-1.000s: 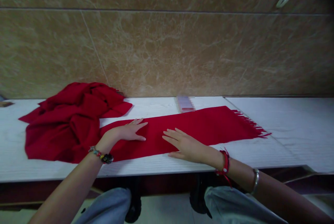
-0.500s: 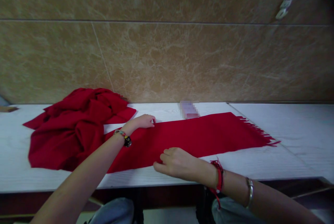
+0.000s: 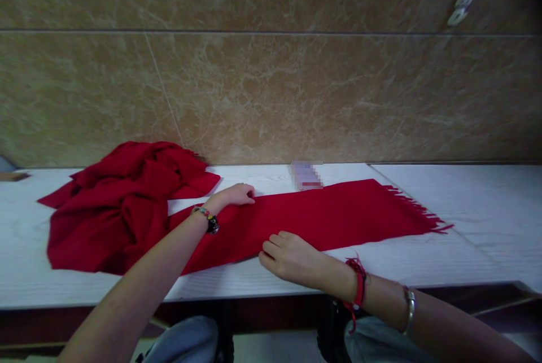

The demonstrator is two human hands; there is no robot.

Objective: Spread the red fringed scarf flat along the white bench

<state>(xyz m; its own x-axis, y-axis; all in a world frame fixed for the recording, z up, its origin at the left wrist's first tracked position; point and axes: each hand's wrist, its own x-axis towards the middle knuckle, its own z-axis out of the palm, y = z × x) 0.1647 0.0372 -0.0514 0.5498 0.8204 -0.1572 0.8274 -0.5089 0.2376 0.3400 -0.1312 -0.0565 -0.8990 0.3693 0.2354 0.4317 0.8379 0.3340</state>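
Observation:
A red scarf (image 3: 334, 216) lies stretched out flat along the white tabletop, its fringed end to the right. Its left part runs into a bunched heap of red cloth (image 3: 114, 210). My left hand (image 3: 239, 194), with a beaded bracelet at the wrist, is closed on the scarf's far edge near the middle. Opposite it, my right hand (image 3: 292, 256) pinches the near edge, which lifts slightly off the table beside the fingers. Both sets of fingertips are partly hidden.
A small blurred, pixelated packet (image 3: 305, 175) sits by the scarf's far edge. Behind the white table (image 3: 486, 199) rises a brown marbled wall (image 3: 271, 97) with a socket (image 3: 461, 8). A brown wooden piece (image 3: 14, 176) lies at the far left.
My right hand has moved slightly up and right and now grips the near edge, which has risen a little. My left hand has shifted slightly right along the far edge.

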